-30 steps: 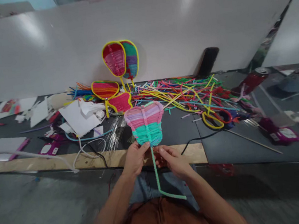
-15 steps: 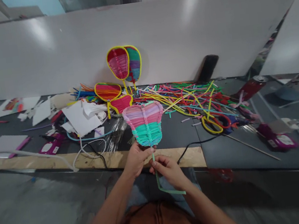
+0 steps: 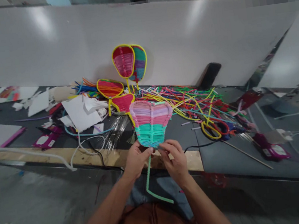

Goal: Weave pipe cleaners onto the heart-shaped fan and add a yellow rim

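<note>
A fan-shaped pipe-cleaner piece (image 3: 152, 124), banded pink, lilac and turquoise, is held upright in front of me. My left hand (image 3: 137, 161) grips its narrow lower end, thumb in front. The fingers of my right hand (image 3: 175, 158) pinch the lower right edge of the same piece. A pale green pipe cleaner (image 3: 148, 180) hangs from its base and bends sharply to the right near the bottom. Just behind stand similar finished-looking fans with yellow rims, among them a red and pink one (image 3: 124, 62) and a teal and purple one (image 3: 140, 63).
Loose coloured pipe cleaners (image 3: 186, 101) lie heaped behind, with yellow-handled scissors (image 3: 211, 130) at their right. A dark phone (image 3: 209, 75) leans on the white partition (image 3: 80, 44). White paper (image 3: 81, 113), a purple glue gun (image 3: 47, 138), cables and a red can (image 3: 251, 98) are around.
My right hand has moved up from the green stem to the fan's lower edge. The stem now hangs free, slanting left. The view has shifted and tilted slightly.
</note>
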`<control>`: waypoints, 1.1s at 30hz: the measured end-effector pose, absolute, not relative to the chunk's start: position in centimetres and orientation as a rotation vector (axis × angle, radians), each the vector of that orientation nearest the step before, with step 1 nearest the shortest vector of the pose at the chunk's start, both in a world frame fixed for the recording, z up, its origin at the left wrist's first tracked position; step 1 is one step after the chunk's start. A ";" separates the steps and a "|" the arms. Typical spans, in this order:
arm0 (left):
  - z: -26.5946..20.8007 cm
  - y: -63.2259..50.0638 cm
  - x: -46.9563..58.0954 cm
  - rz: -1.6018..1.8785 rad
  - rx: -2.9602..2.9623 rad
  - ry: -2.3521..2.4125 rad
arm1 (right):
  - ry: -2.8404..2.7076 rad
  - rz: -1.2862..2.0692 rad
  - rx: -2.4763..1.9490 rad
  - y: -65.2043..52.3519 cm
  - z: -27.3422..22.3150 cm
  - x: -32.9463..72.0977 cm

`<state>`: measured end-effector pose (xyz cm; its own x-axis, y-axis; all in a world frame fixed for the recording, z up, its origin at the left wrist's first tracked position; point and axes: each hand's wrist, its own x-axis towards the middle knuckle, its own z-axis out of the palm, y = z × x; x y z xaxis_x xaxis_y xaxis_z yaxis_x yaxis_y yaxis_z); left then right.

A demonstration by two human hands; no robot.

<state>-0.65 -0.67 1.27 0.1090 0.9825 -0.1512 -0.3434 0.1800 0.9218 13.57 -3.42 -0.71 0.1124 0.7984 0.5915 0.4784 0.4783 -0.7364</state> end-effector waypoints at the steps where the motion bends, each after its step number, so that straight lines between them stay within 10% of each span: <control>1: 1.3 -0.7 -0.5 1.189 0.849 0.951 | -1.595 0.261 -1.138 -3.1 -0.5 13.6; 17: 1.6 -1.0 0.0 1.158 0.777 0.947 | -1.875 -0.069 -1.088 -2.8 -0.6 13.8; 33: -0.5 -1.5 0.3 1.173 0.930 1.058 | -1.776 0.330 -1.217 -2.3 0.3 12.8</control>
